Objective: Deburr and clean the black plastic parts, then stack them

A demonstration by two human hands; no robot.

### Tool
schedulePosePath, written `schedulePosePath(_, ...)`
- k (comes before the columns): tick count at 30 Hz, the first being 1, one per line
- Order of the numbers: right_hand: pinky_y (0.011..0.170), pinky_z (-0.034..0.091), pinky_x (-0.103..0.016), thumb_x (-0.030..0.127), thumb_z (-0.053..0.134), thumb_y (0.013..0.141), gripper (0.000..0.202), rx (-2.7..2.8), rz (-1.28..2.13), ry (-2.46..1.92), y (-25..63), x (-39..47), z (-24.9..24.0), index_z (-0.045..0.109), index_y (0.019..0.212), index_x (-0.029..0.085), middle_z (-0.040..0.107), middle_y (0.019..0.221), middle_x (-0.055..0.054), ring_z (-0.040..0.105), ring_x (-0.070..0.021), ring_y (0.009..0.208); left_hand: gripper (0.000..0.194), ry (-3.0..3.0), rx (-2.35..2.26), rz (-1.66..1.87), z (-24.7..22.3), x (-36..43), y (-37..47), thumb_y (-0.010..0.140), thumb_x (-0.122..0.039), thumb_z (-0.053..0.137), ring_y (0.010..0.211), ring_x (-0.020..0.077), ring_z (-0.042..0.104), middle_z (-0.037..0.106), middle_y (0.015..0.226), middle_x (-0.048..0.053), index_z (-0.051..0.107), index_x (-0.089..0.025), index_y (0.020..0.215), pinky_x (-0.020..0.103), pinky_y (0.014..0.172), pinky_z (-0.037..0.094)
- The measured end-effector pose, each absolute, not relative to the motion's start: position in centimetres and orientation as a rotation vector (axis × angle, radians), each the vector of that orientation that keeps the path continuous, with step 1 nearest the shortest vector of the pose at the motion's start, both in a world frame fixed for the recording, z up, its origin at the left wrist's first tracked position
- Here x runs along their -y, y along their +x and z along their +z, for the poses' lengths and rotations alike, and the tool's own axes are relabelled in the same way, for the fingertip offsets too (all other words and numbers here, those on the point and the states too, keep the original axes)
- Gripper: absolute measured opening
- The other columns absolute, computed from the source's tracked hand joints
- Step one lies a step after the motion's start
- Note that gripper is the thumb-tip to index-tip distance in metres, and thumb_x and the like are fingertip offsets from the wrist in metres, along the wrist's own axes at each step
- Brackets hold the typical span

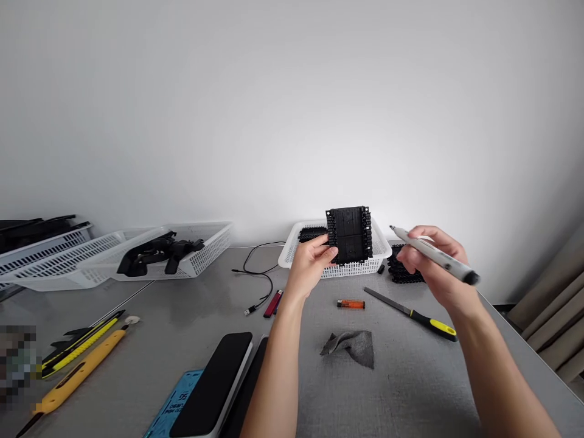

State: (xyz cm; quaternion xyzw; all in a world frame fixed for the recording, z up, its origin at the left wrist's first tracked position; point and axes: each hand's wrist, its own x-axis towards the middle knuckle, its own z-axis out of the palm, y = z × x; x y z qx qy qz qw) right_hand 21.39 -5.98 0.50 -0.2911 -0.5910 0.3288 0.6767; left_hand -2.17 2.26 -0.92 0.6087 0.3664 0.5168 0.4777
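My left hand (314, 263) grips a black rectangular plastic part (350, 234) by its lower left edge, with the thumb on its face. The part is held upright, its two long sides lined with small toothed or tubular features. In my right hand (435, 258) is a white marker (438, 255), uncapped, its dark tip pointing left toward the part but apart from it. Behind the held part stands a white plastic basket (333, 269) with more black parts (312, 232) in it. Another stack of black parts (404, 271) sits on the table behind my right hand.
On the table lie an orange lighter (351, 304), a file (410, 313), a grey cloth (351, 348), a USB cable (262, 274), a black-faced device (214, 383), a yellow cutter (82, 350) and an orange-handled tool (82, 371). White baskets (205, 255) stand at the left back.
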Motion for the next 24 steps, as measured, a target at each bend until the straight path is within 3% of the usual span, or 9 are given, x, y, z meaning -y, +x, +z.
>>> schedulePosePath(2,0.052,0.041,-0.026,0.035,0.073,0.085,0.017,1.286,0.63,-0.727,19.8,5.2,0.3,0.071,0.094,0.021,0.064,0.069,-0.001,0.051,-0.0117,0.055,0.07,1.504,-0.889,1.248,-0.7,-2.0,-2.1,0.069,-0.048,0.082,0.107,0.0356,0.068,0.076,0.111,0.014,0.067,-0.014,0.128,0.04,0.077,0.061)
schedulePosePath(6,0.045,0.033,-0.024,0.041,0.065,0.09,0.026,1.309,0.575,-0.845,18.0,3.8,-0.9,0.07,0.088,0.017,0.054,0.058,0.002,0.041,-0.0088,0.048,0.068,1.505,-0.878,1.228,-0.4,-1.6,-2.0,0.069,-0.046,0.083,0.101,0.0332,0.07,0.077,0.106,0.015,0.068,-0.013,0.126,0.038,0.076,0.06)
schedulePosePath(15,0.045,0.029,-0.024,0.045,0.057,0.093,0.038,1.55,0.425,-1.06,17.9,2.6,-2.4,0.067,0.074,0.015,0.054,0.057,0.0,0.042,-0.0093,0.048,0.064,1.491,-0.872,1.214,-0.1,-1.0,-1.8,0.07,-0.039,0.083,0.094,0.0294,0.071,0.077,0.098,0.014,0.068,-0.01,0.126,0.039,0.077,0.059)
schedulePosePath(24,0.045,0.025,-0.024,0.038,0.057,0.093,0.03,1.598,0.321,-1.08,17.8,3.1,-1.7,0.067,0.077,0.015,0.045,0.049,0.004,0.034,-0.0081,0.044,0.068,1.475,-0.89,1.232,0.2,-0.7,-1.7,0.067,-0.038,0.085,0.104,0.034,0.068,0.072,0.119,0.018,0.068,-0.011,0.126,0.04,0.075,0.061)
